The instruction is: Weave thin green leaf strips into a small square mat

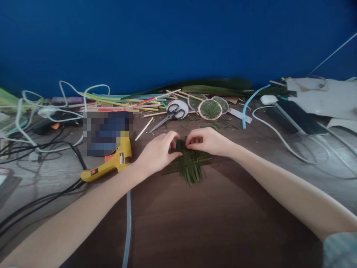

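Note:
A small mat of woven green leaf strips (189, 165) lies flat on the dark wooden table (195, 223), its loose ends pointing toward me. My left hand (157, 152) rests on its left edge, fingers curled and pinching strips at the top. My right hand (208, 141) presses on the upper right part of the mat, fingertips bent down onto the strips. Both hands meet at the mat's far edge.
A yellow hot glue gun (111, 165) lies left of my hands. Behind are black-handled scissors (170, 113), round woven leaf discs (209, 109), colourful sticks (125, 102), long leaves, white and black cables (41, 123), and a tablet with papers (301, 117) at right.

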`<control>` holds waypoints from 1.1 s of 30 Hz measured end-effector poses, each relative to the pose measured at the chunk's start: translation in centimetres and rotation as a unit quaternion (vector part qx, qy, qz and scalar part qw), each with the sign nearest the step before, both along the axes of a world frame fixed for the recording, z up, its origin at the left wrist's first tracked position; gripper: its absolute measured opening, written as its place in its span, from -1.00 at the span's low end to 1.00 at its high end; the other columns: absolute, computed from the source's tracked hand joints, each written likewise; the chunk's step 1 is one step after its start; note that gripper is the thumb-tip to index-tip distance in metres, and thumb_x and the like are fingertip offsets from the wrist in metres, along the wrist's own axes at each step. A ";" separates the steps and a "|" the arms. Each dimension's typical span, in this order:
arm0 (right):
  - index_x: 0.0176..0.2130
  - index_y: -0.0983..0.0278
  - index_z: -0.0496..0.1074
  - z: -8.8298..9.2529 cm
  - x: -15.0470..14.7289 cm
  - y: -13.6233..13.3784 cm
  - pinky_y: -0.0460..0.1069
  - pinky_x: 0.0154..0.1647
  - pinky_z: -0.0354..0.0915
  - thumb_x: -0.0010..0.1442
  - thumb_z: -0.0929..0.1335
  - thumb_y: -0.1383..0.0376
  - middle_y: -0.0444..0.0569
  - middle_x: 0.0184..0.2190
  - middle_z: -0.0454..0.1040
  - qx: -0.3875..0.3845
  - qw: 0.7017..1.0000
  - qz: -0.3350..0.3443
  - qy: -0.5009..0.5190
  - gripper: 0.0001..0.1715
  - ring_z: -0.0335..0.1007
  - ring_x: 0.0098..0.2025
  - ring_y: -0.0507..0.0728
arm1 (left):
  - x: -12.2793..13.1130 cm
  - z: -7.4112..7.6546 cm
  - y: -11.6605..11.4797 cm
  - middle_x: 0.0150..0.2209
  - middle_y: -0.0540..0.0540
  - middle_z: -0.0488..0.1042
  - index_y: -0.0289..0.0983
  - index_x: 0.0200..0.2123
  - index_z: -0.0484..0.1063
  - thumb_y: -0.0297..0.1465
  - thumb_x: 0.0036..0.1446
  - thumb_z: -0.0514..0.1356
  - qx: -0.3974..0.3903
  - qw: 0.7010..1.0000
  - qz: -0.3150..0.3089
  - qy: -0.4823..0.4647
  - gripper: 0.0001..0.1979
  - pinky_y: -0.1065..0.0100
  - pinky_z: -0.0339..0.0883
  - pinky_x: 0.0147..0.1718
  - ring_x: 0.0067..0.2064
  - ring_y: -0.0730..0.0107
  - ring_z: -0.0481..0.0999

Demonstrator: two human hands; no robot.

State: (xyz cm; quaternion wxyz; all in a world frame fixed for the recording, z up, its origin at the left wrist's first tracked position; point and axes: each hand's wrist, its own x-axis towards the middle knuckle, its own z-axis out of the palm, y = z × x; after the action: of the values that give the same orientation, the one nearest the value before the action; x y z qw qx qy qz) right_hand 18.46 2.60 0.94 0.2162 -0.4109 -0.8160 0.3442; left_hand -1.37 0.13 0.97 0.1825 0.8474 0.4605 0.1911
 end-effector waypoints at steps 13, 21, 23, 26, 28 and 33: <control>-0.46 0.29 0.42 -0.1 -0.7 -0.5 -0.12 -0.44 0.13 0.01 0.35 0.29 -0.16 -0.55 0.39 0.042 0.998 -0.037 -0.026 -0.91 0.23 -0.52 -0.04 | 0.1 0.7 0.4 -0.45 0.01 0.36 -0.26 -0.40 0.29 -0.53 0.02 0.09 -0.061 0.997 0.038 -0.004 -0.94 0.35 0.24 -0.37 -0.38 0.41 0.37; -0.38 0.26 0.33 0.1 -1.6 -1.5 -0.11 -0.44 0.07 -0.07 0.41 0.20 -0.16 -0.47 0.35 0.064 0.990 -0.066 -0.104 -0.75 0.25 -0.45 0.00 | 0.1 0.8 0.6 -0.53 0.05 0.31 -0.26 -0.42 0.27 -0.52 0.00 0.10 -0.070 0.997 0.036 -0.005 -0.94 0.39 0.17 -0.44 -0.47 0.46 0.31; -0.36 0.25 0.32 0.1 -1.6 -1.6 -0.12 -0.42 0.07 -0.05 0.40 0.22 -0.16 -0.44 0.37 0.069 0.991 -0.054 -0.104 -0.76 0.26 -0.42 0.00 | 0.0 0.9 0.7 -0.54 0.07 0.30 -0.25 -0.42 0.26 -0.50 -0.02 0.11 -0.087 0.996 0.033 -0.004 -0.94 0.41 0.15 -0.47 -0.48 0.47 0.30; -0.34 0.23 0.32 0.2 -1.5 -1.7 -0.12 -0.41 0.07 -0.02 0.38 0.25 -0.17 -0.42 0.38 0.074 0.991 -0.039 -0.106 -0.81 0.28 -0.40 0.01 | -0.1 1.1 0.9 -0.53 0.07 0.31 -0.25 -0.42 0.26 -0.47 -0.02 0.12 -0.114 0.993 0.030 -0.003 -0.94 0.43 0.13 -0.48 -0.48 0.48 0.29; -0.32 0.22 0.32 0.3 -1.5 -1.7 -0.12 -0.41 0.07 -0.02 0.38 0.25 -0.17 -0.42 0.38 0.073 0.991 -0.039 -0.109 -0.80 0.28 -0.40 0.00 | -0.1 1.2 1.0 -0.53 0.08 0.31 -0.25 -0.41 0.26 -0.47 -0.02 0.12 -0.127 0.991 0.031 -0.004 -0.94 0.43 0.13 -0.48 -0.48 0.48 0.30; -0.29 0.20 0.33 0.1 -1.5 -1.7 -0.12 -0.41 0.07 -0.03 0.39 0.25 -0.20 -0.42 0.39 0.078 0.991 -0.042 -0.103 -0.76 0.29 -0.40 -0.01 | -0.1 1.0 1.2 -0.51 0.07 0.32 -0.25 -0.40 0.28 -0.46 -0.01 0.12 -0.141 0.989 0.033 -0.014 -0.95 0.43 0.14 -0.46 -0.46 0.47 0.32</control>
State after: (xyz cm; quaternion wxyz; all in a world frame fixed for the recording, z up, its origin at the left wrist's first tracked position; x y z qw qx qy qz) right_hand 16.92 0.88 1.02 0.1766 -0.4596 -0.8405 0.2259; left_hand -1.45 1.30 1.95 0.3003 0.7950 0.5075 0.1425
